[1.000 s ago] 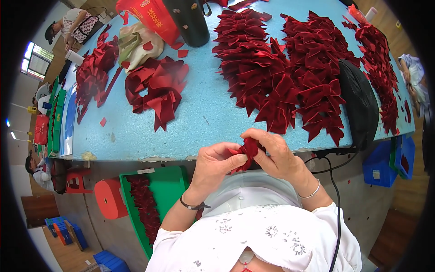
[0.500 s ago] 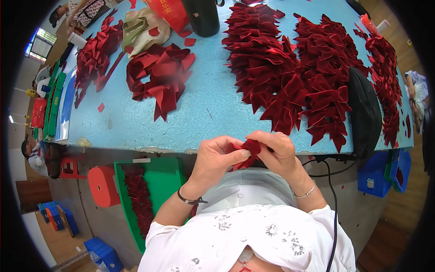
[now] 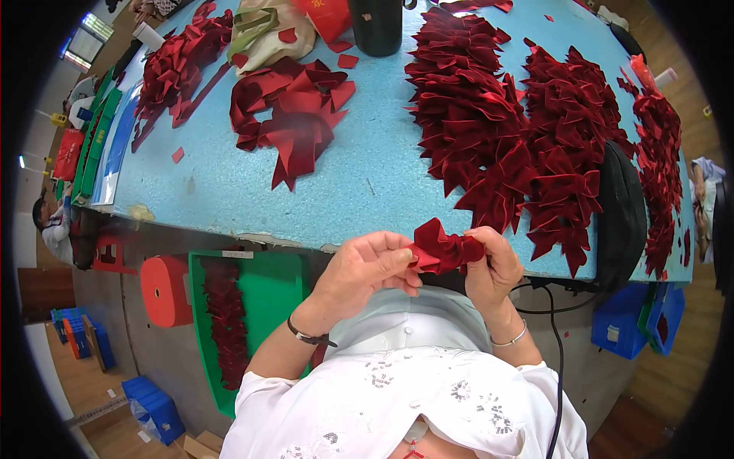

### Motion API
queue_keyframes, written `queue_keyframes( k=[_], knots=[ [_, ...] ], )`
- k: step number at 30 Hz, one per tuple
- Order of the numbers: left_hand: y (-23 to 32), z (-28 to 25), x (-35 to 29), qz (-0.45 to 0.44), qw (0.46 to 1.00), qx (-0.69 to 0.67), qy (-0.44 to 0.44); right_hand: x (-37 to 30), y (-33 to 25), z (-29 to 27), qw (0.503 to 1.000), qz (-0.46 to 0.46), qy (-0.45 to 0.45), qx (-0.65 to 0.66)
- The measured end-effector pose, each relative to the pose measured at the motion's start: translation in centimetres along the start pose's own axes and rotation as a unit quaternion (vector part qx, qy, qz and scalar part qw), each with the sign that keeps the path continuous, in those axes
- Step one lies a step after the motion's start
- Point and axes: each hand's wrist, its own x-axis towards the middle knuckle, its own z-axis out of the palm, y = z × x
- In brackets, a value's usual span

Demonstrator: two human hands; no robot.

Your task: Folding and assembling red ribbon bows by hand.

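Note:
Between my hands, just off the table's near edge, is a red velvet bow (image 3: pixel 437 249), partly covered by my fingers. Thumb and fingers of my left hand (image 3: pixel 365 268) pinch its left end. Its right end is gripped by my right hand (image 3: pixel 493 264), the thumb pressed against the fingers. A loop of the cloth stands up in the middle. Beyond, on the blue table (image 3: pixel 229 195), lie long overlapping rows of finished-looking dark red bows (image 3: pixel 470 107); another such row (image 3: pixel 562 145) runs beside them. Loose red velvet strips (image 3: pixel 294 115) are heaped further left.
A black bag (image 3: pixel 621 214) rests at the table's right front edge. A dark cup (image 3: pixel 377 27) and a cloth bag (image 3: pixel 279 34) stand at the back. Below the edge are a green crate (image 3: pixel 264 298) holding more bows, a red roll (image 3: pixel 165 292) and blue bins (image 3: pixel 623 321). A black cable (image 3: pixel 560 344) hangs at right.
My hands have moved apart, the right one going rightward, and more of the bow shows between them. A loop now stands up. The whole view has shifted slightly.

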Motion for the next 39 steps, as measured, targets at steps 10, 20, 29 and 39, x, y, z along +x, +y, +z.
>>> queue_keyframes(
  k=[10,20,29,39],
  knots=[
    [-0.8,1.4,0.4,0.14,0.972,0.173,0.082,0.2,-0.7,0.6,0.999,-0.033,0.006,0.013],
    [-2.2,1.3,0.2,0.456,0.721,0.49,0.181,-0.5,-1.4,1.3,0.984,0.116,0.022,0.132],
    [-1.1,1.3,-0.1,0.602,0.508,0.614,0.058,-0.4,-1.3,1.6,0.979,0.123,0.06,0.151],
    [-0.7,1.8,-0.2,0.38,0.822,0.42,0.064,-0.5,-1.5,0.5,0.994,0.051,0.055,0.085]
  ],
)
